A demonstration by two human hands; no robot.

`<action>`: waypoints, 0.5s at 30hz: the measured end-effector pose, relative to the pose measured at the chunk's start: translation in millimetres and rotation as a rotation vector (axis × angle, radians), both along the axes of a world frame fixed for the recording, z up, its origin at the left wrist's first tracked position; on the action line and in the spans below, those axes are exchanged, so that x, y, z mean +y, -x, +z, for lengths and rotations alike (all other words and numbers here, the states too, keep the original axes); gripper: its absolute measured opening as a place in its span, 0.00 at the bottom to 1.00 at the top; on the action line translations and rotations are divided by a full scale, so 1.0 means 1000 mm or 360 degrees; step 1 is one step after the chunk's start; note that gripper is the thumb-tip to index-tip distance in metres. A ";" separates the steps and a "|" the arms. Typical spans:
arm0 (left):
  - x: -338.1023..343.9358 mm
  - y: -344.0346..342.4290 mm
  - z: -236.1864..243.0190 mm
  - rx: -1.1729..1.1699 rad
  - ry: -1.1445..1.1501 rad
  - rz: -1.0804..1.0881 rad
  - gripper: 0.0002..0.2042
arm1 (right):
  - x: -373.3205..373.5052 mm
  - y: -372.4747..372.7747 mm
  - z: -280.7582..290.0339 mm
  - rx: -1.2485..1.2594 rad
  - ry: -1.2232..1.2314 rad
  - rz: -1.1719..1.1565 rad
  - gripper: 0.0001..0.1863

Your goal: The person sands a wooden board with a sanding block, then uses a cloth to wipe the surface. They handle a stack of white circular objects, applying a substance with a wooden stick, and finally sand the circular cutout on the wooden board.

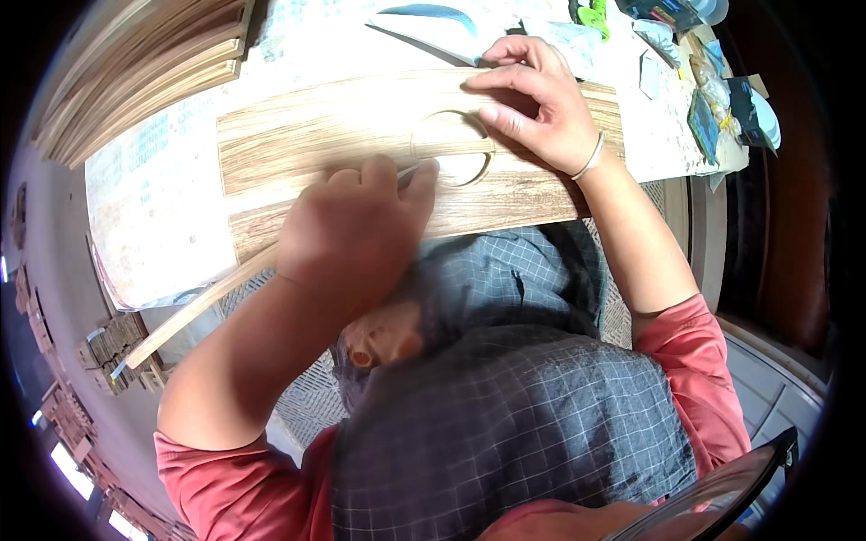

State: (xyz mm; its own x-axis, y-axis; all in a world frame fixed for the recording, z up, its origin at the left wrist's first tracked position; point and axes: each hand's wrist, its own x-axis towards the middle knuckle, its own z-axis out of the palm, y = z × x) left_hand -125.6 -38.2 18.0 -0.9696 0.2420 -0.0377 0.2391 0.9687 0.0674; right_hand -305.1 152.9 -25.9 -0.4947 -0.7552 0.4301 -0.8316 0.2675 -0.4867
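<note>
My left hand (352, 225) is closed and blurred over the near side of the wooden boards. A long thin wooden stick (203, 302) runs from the lower left under this hand, its fingers round it. Its far end is mostly hidden near a round cutout (465, 169) in the boards. The far striped board (307, 131) and the near board (505, 203) lie side by side on the table, the round shape spanning both. My right hand (546, 104) rests on the boards right of the cutout, fingers curved and apart, holding nothing.
Several striped wooden boards are stacked (144, 72) at the far left. Beyond my right hand lie a white curved piece with a dark edge (428, 27) and a green object (593, 16). Packets and small boxes (708, 99) crowd the table's right end. A checked apron (514, 406) covers my lap.
</note>
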 end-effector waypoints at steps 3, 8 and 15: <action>0.001 -0.006 0.006 -0.0044 0.0063 0.0017 0.25 | -0.002 -0.010 0.011 0.0110 -0.0217 0.0174 0.15; -0.014 -0.028 0.029 0.0069 -0.0546 0.0260 0.21 | -0.013 -0.036 0.023 0.0521 -0.0422 0.0179 0.08; -0.014 -0.051 0.019 0.0165 -0.0489 0.0343 0.24 | -0.033 -0.037 0.009 0.0882 -0.0306 0.0342 0.12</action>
